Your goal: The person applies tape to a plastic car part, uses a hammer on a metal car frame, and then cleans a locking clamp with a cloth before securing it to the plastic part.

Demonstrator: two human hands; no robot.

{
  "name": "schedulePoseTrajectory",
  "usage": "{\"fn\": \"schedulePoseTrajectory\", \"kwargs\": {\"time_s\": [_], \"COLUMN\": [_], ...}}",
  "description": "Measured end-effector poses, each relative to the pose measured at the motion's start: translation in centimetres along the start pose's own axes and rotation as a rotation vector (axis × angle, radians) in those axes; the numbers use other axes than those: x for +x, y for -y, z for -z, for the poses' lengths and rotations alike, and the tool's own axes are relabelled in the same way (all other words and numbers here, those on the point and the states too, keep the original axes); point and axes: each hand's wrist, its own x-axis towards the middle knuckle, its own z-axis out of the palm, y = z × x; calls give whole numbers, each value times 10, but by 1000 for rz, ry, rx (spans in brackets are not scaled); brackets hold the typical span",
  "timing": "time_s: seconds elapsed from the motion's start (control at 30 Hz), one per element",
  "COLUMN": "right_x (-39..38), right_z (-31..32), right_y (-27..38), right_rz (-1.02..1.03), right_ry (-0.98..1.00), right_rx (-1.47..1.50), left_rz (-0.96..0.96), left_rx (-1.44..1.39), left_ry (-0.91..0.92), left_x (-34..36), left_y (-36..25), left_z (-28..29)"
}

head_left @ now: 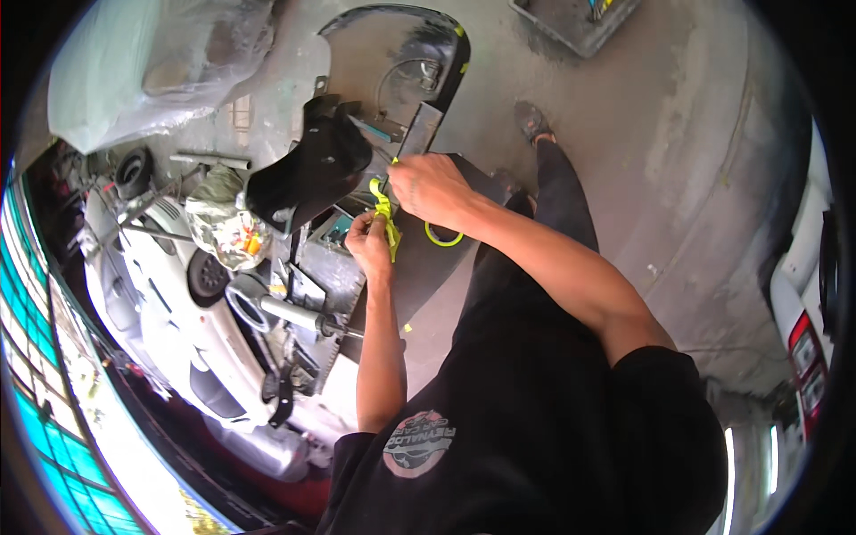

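Observation:
My left hand [370, 242] is closed on a crumpled strip of bright yellow masking tape [383, 205], whose loose end hangs past the fingers. Just up and to the right, my right hand [432, 189] is closed in a pinch, with a bit of the same yellow at its fingertips. Below its wrist shows a roll of yellow tape [443, 235]; whether it hangs or lies there I cannot tell. Both hands are over a dark car panel [419, 267]. A curved black plastic part [312, 165] lies to the left of the hands.
Beyond the hands lies a large curved black car panel [459, 53] with yellow tape bits. Tools and metal parts crowd a worktop [330, 267] at left, beside a plastic bag [223, 218]. A white car [160, 285] stands farther left, a black tray [580, 27] at top right.

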Motion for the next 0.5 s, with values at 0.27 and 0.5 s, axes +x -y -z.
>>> {"fn": "schedulePoseTrajectory", "kwargs": {"time_s": [0.27,0.5], "right_x": [78,110], "right_z": [-64,-104], "right_y": [2,-24], "right_rz": [278,9], "right_ry": [-226,227], "right_rx": [-223,-236], "left_rz": [3,68], "left_rx": [-158,-253], "left_ry": [-19,56], "left_x": [-2,1], "left_y": [11,10], "left_z": [3,5]}}
